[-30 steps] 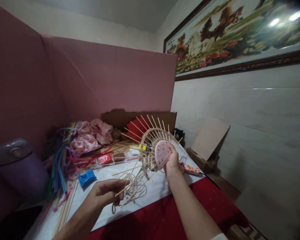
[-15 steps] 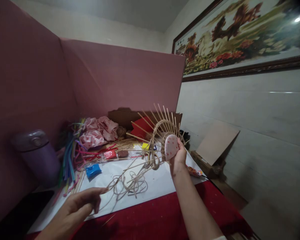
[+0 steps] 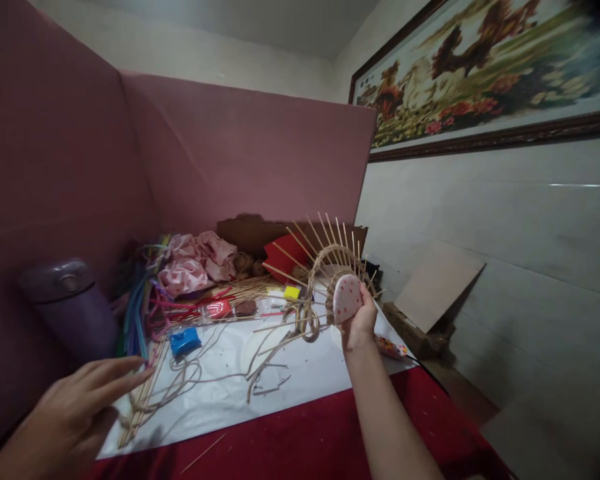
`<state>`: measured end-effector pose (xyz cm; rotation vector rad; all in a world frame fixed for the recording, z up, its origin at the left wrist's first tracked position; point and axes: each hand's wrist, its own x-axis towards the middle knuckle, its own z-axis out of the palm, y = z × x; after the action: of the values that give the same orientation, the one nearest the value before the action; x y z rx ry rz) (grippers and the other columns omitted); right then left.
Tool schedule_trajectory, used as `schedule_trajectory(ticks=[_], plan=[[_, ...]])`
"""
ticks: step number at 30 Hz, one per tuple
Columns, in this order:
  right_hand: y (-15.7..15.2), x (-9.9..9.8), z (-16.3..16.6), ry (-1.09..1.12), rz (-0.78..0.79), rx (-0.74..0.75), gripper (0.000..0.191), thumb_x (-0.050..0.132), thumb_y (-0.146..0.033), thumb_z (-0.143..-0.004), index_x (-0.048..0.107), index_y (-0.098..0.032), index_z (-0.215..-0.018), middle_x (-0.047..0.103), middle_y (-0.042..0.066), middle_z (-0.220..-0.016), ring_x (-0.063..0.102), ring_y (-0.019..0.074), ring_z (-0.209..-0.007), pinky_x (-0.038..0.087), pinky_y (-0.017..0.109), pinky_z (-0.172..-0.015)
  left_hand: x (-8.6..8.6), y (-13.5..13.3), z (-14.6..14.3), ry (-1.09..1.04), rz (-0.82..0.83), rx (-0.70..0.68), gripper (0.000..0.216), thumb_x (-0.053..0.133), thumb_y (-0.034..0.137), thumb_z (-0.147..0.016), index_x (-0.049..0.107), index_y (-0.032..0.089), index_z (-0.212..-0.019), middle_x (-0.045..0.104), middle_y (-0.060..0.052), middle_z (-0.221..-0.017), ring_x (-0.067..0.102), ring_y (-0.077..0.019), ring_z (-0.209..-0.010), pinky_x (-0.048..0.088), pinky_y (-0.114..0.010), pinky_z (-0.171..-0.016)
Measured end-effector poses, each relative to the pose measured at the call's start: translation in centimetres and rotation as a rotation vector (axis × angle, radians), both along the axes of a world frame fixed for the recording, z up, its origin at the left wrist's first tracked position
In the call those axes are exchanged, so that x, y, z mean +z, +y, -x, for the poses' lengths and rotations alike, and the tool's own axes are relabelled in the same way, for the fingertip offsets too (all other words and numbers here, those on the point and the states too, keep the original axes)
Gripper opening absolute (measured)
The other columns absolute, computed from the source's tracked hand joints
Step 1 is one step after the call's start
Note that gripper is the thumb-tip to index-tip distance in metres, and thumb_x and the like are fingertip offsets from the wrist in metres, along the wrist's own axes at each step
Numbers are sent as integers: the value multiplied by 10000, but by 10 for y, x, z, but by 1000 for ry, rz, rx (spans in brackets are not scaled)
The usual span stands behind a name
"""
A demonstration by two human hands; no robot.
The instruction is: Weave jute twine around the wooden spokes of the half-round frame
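Observation:
My right hand point(image 3: 359, 325) grips a half-woven basket point(image 3: 339, 255) by its base, which is a round pad of white cloth with red dots point(image 3: 347, 298). Thin wooden stakes fan outward from the woven twine ring, and the basket is tipped on its side above the table. At the lower left, my left hand point(image 3: 73, 413) has its fingers stretched out and the thumb apart. I see nothing held in it. Loose twine point(image 3: 180, 383) lies in loops just right of its fingertips, partly over some thin sticks point(image 3: 139, 407).
A purple bottle point(image 3: 75, 313) stands at the left beside coloured pipe cleaners point(image 3: 139, 307). Crumpled pink cloth point(image 3: 195, 263), a blue packet point(image 3: 185, 341), a red packet point(image 3: 217, 309) and scissors point(image 3: 310, 323) lie on white paper point(image 3: 220, 413). A cardboard panel point(image 3: 437, 283) leans at the right.
My left hand has moved left and the tangle of twine has shifted left, spreading out near the sticks. My right hand keeps its grip on the basket, almost still.

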<state>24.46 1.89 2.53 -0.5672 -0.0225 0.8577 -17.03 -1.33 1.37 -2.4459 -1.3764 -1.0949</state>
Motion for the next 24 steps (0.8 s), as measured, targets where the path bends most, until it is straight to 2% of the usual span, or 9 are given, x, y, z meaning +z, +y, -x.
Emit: schedule_trajectory(ticks=[3,6,9,11,13,15,17,20,24], plan=[[-1,-1,4,-16,-20,3,164,533,-317,-772,618,-178,-768,652,-38,-589,601,117,-503,487,228,-504,20,2,-55,-226,324,-126,323,538,365,-723,682,341,-1011,637,3,-1161,566,-258,-1061,443,-346,-893],[1,-4,11,-31,-26,34,150,557,-318,-745,622,-186,-776,665,-36,-614,609,128,-520,491,242,-511,39,5,-116,-518,677,-271,316,564,394,-726,695,251,-976,664,-59,-1098,534,-268,-1108,398,-358,-946],[3,-8,18,-40,-21,63,154,573,-324,-723,623,-187,-771,672,-28,-624,617,138,-543,500,257,-539,41,9,-161,-718,887,-515,306,610,333,-731,667,229,-1013,631,-62,-1143,515,-221,-1120,356,-313,-972],[5,-10,20,-41,-20,76,147,573,-321,-716,621,-192,-767,673,-31,-627,615,137,-542,502,259,-549,36,10,-178,-823,1047,-647,298,630,310,-735,647,216,-1017,631,-68,-1110,569,-195,-1003,385,-316,-930],[6,-12,21,-38,-22,90,133,574,-308,-713,618,-196,-770,674,-37,-628,608,133,-529,501,259,-546,29,9,-185,-909,1165,-721,292,629,328,-748,624,202,-1012,646,-70,-988,595,-162,-802,450,-312,-780],[6,-13,21,-33,-27,101,124,574,-296,-712,614,-197,-775,673,-39,-624,602,129,-517,499,255,-539,22,7,-185,-975,1190,-685,278,646,344,-740,619,191,-970,621,-27,-766,532,-112,-618,419,-242,-588],[7,-14,21,-27,-34,113,121,571,-289,-714,612,-195,-777,673,-36,-621,603,130,-519,503,257,-550,16,6,-181,-1008,1144,-622,254,674,327,-717,631,177,-917,521,28,-595,429,-72,-515,311,-192,-487],[6,-14,22,-17,-45,136,119,569,-284,-719,614,-188,-774,673,-26,-615,616,132,-543,512,261,-586,8,7,-175,-989,1034,-566,256,681,296,-702,657,166,-922,463,49,-529,342,-57,-474,217,-187,-451],[5,-15,25,-17,-46,171,122,582,-294,-713,615,-182,-750,666,-22,-587,619,142,-530,511,266,-562,-4,7,-172,-917,899,-506,304,675,296,-689,696,178,-968,530,11,-548,408,-88,-514,262,-204,-461]])
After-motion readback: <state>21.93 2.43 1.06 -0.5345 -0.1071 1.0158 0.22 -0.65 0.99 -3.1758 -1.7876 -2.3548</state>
